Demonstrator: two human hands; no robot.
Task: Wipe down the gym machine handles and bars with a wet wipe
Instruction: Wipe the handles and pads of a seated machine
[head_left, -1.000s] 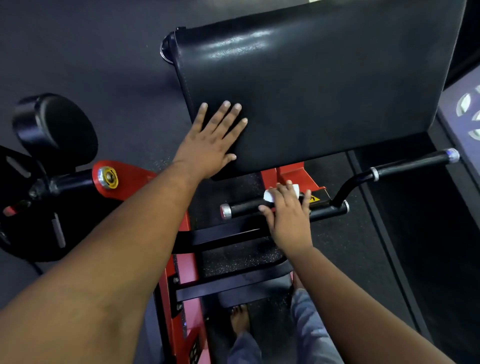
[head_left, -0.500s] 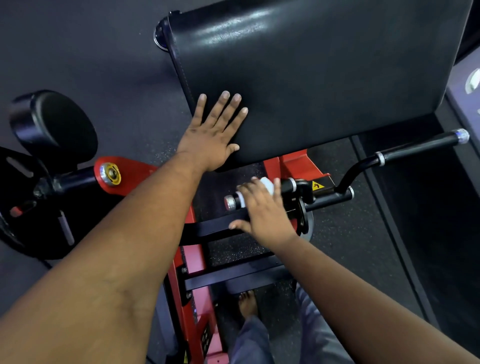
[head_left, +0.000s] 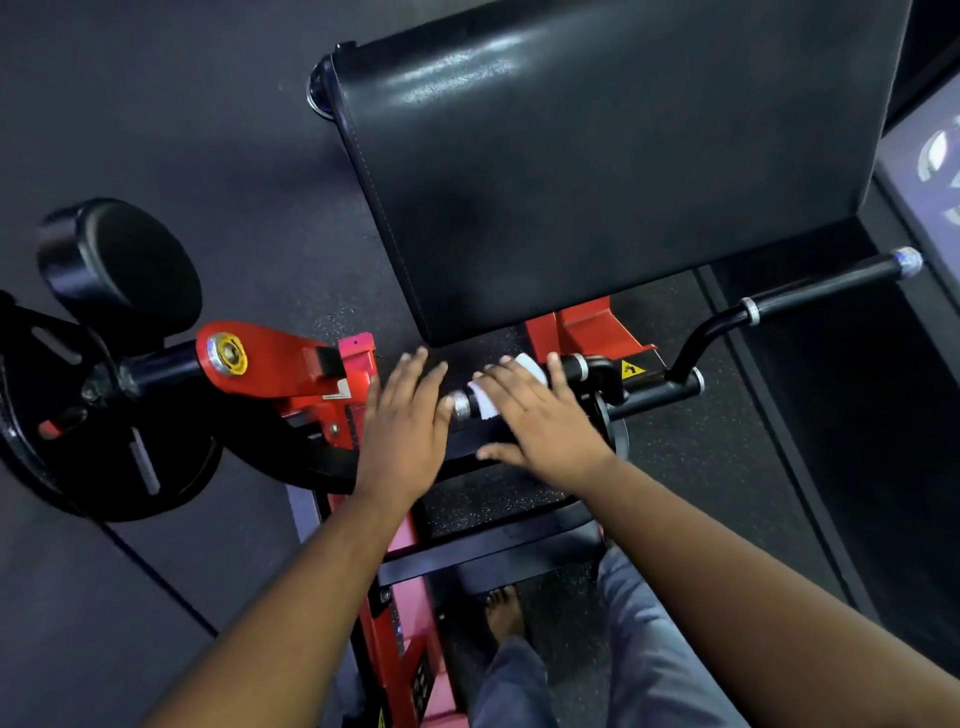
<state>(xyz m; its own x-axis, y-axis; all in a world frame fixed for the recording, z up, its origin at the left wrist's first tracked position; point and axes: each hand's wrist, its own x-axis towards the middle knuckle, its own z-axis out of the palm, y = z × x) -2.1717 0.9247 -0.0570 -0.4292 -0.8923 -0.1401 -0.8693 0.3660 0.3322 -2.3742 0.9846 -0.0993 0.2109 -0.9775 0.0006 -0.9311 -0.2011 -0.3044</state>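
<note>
The machine's short left handle (head_left: 460, 405) is black with a chrome end cap and sits just below the big black arm pad (head_left: 597, 171). My right hand (head_left: 540, 421) lies over this handle, its fingers curled round a white wet wipe (head_left: 483, 401) wrapped on the grip and its thumb spread out below. My left hand (head_left: 405, 421) is beside the end cap with its fingers straight and holds nothing; I cannot tell whether it touches the cap. The long right handle (head_left: 821, 286) angles up to the right, untouched.
A red frame arm (head_left: 280, 358) with a yellow pivot cap runs left to a black weight plate (head_left: 78, 431) and a round black pad (head_left: 124, 265). Black crossbars lie under my hands. My bare foot (head_left: 504, 608) stands on dark rubber flooring. A pale panel (head_left: 924, 171) is at the right edge.
My left hand has come off the arm pad and moved down beside the handle's end. My right hand has slid the wipe left along the short handle toward the end cap.
</note>
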